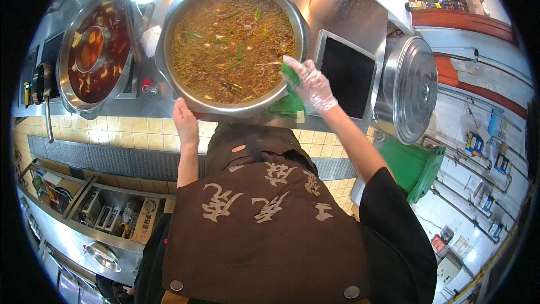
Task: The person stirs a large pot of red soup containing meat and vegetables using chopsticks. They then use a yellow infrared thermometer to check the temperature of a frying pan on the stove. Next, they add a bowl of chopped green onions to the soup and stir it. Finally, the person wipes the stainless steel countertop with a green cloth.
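Note:
A large round stainless steel pot [301, 29] stands at the counter's edge, full of oily brown broth [232, 50] with seeds and green onion pieces. My bare left hand [185, 122] is at the pot's lower left side; its grip there is partly hidden. My right hand [311, 82], in a clear plastic glove, is closed on a green object [291, 74] at the pot's right rim, perhaps a cloth or vegetable piece; I cannot tell. Just below it, a flat green thing [287, 104] with a pale patch lies between the pot and the counter edge.
An oval pan of red broth [63, 67] with a round metal ladle or bowl in it stands left. A black cooktop plate [348, 76] and a tall lidded steel pot [415, 88] are right, above a green bin [400, 164]. A small pan [40, 82] overhangs the counter, handle outward.

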Action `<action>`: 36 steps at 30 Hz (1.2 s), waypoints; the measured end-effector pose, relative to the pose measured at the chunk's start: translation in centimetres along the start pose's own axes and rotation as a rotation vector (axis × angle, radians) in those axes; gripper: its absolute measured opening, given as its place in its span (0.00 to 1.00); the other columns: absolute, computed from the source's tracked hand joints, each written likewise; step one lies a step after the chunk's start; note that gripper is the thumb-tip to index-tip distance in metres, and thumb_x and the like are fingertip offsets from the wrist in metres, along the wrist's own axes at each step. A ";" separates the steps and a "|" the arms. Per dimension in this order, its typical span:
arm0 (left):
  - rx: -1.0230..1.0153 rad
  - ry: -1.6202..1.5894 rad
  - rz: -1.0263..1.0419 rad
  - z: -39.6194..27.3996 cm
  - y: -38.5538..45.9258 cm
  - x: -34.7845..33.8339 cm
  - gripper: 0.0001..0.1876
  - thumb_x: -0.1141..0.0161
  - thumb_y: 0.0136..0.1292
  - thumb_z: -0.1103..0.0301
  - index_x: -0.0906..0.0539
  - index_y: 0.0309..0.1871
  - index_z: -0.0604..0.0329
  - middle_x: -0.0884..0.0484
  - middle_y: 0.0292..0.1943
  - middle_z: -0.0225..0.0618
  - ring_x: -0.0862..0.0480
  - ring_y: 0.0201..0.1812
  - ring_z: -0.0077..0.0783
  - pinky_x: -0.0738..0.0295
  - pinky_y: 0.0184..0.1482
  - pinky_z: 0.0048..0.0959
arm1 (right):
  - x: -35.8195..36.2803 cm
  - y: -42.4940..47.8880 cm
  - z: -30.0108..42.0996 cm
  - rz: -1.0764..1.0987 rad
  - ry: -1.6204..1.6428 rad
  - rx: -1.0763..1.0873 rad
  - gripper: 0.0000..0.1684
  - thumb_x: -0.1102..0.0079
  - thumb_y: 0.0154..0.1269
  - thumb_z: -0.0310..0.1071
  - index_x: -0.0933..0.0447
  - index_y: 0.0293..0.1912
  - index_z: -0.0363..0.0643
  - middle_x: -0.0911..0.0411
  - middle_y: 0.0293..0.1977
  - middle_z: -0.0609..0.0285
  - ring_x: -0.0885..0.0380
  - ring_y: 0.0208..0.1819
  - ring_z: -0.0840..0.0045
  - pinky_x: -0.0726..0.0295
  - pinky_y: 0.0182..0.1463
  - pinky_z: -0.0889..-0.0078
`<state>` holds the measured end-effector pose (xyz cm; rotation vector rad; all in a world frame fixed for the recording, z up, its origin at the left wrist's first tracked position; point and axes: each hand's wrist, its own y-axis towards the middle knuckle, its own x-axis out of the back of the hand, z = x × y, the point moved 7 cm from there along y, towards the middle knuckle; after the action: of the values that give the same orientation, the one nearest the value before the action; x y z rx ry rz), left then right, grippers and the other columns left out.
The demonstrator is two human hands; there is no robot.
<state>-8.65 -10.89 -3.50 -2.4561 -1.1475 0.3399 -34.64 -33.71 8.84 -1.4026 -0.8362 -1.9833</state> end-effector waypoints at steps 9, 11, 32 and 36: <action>0.088 -0.055 -0.052 -0.9 -0.7 0.5 0.19 0.61 0.80 0.54 0.26 0.50 0.60 0.20 0.39 0.34 0.16 0.37 0.27 0.16 0.33 0.27 | -1.0 10.2 -10.5 0.126 0.156 0.257 0.31 0.38 0.66 0.48 0.35 0.67 0.67 0.26 0.37 0.56 0.19 0.29 0.63 0.16 0.32 0.62; 0.090 -0.066 -0.060 -0.4 -0.9 0.5 0.18 0.60 0.79 0.53 0.25 0.49 0.57 0.20 0.38 0.31 0.17 0.35 0.25 0.17 0.32 0.27 | -1.2 12.1 -11.8 0.085 0.259 0.298 0.31 0.38 0.65 0.48 0.34 0.67 0.68 0.26 0.38 0.56 0.18 0.29 0.64 0.15 0.33 0.63; -0.231 0.756 -0.226 -4.8 4.8 9.0 0.19 0.49 0.72 0.50 0.22 0.51 0.56 0.17 0.41 0.42 0.16 0.39 0.42 0.22 0.44 0.43 | -0.7 13.0 -13.9 0.547 1.220 -0.165 0.23 0.35 0.66 0.30 0.23 0.60 0.42 0.22 0.58 0.62 0.27 0.59 0.79 0.30 0.64 0.72; -0.119 1.146 -0.204 -7.3 8.6 8.5 0.18 0.39 0.66 0.57 0.24 0.53 0.57 0.19 0.43 0.53 0.17 0.42 0.56 0.23 0.45 0.48 | -1.4 4.7 -18.5 0.364 0.919 -0.577 0.41 0.29 0.61 0.36 0.36 0.70 0.44 0.20 0.53 0.60 0.22 0.48 0.80 0.21 0.50 0.78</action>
<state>5.27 -11.16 -1.37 -1.9941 -0.8388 -1.0789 -41.81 -50.67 3.54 -0.6426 0.3945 -2.2891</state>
